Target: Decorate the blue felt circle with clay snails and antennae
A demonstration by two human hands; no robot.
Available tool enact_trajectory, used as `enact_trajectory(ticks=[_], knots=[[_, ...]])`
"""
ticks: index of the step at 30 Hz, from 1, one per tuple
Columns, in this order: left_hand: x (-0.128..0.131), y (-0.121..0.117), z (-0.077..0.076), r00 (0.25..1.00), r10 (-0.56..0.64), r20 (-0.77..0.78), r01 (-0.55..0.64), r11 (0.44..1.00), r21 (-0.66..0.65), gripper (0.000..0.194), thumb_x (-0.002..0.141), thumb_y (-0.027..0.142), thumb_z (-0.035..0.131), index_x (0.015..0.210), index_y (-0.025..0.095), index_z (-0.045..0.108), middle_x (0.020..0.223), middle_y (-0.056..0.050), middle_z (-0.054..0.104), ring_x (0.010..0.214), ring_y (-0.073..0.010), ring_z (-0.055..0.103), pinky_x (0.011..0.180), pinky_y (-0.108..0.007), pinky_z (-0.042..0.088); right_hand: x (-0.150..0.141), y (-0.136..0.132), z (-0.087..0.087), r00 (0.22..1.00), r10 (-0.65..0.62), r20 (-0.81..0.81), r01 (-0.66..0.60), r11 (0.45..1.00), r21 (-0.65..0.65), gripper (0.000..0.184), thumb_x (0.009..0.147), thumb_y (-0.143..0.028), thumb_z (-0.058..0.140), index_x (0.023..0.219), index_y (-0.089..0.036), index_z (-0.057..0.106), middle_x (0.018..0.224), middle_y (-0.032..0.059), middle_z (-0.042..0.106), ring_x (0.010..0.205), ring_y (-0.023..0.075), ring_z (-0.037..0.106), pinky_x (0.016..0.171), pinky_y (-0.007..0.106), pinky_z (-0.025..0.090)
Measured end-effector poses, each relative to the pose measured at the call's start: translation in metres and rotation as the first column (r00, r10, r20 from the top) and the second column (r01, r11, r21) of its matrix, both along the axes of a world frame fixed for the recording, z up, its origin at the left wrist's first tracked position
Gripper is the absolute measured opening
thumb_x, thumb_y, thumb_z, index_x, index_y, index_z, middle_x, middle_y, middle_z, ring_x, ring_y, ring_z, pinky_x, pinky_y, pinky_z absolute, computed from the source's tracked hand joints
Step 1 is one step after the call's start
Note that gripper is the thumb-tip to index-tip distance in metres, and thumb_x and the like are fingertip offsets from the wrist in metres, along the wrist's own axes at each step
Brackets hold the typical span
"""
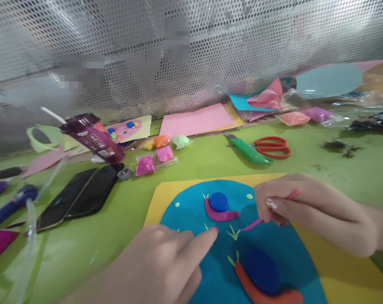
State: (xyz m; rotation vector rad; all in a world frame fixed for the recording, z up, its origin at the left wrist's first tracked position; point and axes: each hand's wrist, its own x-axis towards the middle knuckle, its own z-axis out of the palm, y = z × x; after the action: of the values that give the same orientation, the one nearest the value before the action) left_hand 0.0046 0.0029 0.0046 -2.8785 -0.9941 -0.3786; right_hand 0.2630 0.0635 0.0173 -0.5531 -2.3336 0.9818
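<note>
In my right hand (273, 207) is a thin pink clay modelling tool (253, 224), pinched between thumb and fingers. Its tip touches a small pale-green clay grass tuft (233, 233) on a blue paper oval (185, 211). My left hand (175, 257) rests at the near left of the oval, holding nothing, its index finger stretched out beside another pale-green strand, partly hidden. Above the fingertip lies a magenta clay snail (221, 215) with a blue round shell (219, 202). Nearer me is an orange-red clay snail (251, 285) with a dark blue shell (262, 270).
Yellow card (340, 261) lies under the oval on the green table. Behind are a green cutter knife (250, 151), red-handled scissors (275, 153) and bagged clay (145, 165). Two dark phones (95, 192) and a leaning purple cup (95, 137) are left. A perforated metal panel (210, 55) borders the back.
</note>
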Motion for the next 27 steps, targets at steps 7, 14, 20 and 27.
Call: enact_trajectory(ticks=[7, 14, 20, 27], knots=[[0.000, 0.000, 0.000, 1.000, -0.004, 0.003, 0.004, 1.000, 0.005, 0.035, 0.088, 0.017, 0.036, 0.118, 0.018, 0.053, 0.067, -0.001, 0.063, 0.055, -0.0098, 0.058, 0.056, -0.018, 0.051, 0.000, -0.001, 0.001, 1.000, -0.014, 0.004, 0.014, 1.000, -0.018, 0.028, 0.093, -0.019, 0.032, 0.075, -0.018, 0.053, 0.062, -0.0006, 0.047, 0.053, 0.0091, 0.043, 0.050, 0.023, 0.037], [0.004, 0.000, 0.005, 0.992, 0.080, 0.098, -0.077, 0.996, -0.035, 0.036, 0.085, 0.014, 0.035, 0.113, 0.019, 0.057, 0.060, 0.002, 0.061, 0.049, -0.0087, 0.056, 0.051, -0.017, 0.049, 0.000, -0.001, 0.000, 0.987, -0.112, -0.120, 0.110, 0.994, -0.017, 0.018, 0.091, -0.022, 0.043, 0.074, -0.019, 0.050, 0.061, -0.0021, 0.047, 0.052, 0.0093, 0.042, 0.045, 0.022, 0.035], [0.014, 0.001, 0.013, 0.979, 0.121, 0.165, -0.090, 0.979, -0.185, 0.036, 0.083, 0.012, 0.036, 0.106, 0.021, 0.061, 0.057, 0.005, 0.062, 0.043, -0.0068, 0.052, 0.046, -0.015, 0.044, -0.002, 0.000, 0.007, 0.994, -0.110, -0.004, 0.110, 0.993, 0.041, 0.024, 0.092, -0.029, 0.041, 0.071, -0.018, 0.047, 0.058, -0.0041, 0.042, 0.050, 0.0075, 0.037, 0.044, 0.018, 0.032], [0.032, 0.001, 0.012, 0.994, 0.064, 0.090, -0.053, 0.991, -0.123, 0.036, 0.081, 0.014, 0.036, 0.104, 0.022, 0.062, 0.069, 0.001, 0.068, 0.054, -0.0114, 0.061, 0.053, -0.020, 0.048, -0.003, 0.000, 0.009, 0.969, -0.005, 0.246, -0.013, 0.997, 0.073, 0.018, 0.091, -0.024, 0.039, 0.083, -0.017, 0.053, 0.071, 0.0007, 0.055, 0.060, 0.0102, 0.047, 0.054, 0.022, 0.037]])
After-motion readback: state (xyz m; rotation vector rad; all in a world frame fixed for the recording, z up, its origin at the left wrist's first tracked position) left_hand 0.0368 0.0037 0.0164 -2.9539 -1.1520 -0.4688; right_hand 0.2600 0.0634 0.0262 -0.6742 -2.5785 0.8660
